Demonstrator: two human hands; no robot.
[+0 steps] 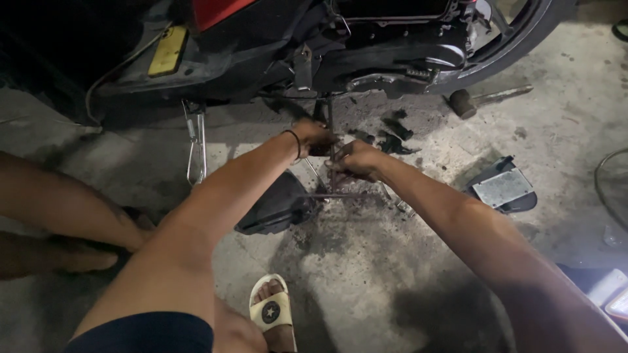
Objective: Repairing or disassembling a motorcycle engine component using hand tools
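— Gripping what? 
— Both hands, left hand (313,134) and right hand (353,160), close fingers on the centre stand (331,140) under the scooter (366,46), far middle. 
— Next? 
— Probably steady force there.

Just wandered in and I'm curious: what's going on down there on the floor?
A person crouches beside a raised black and red scooter. Both hands, left hand and right hand, grip the thin dark metal centre stand beneath its engine. A black plastic panel and a steel-handled hammer lie on the stained concrete floor.
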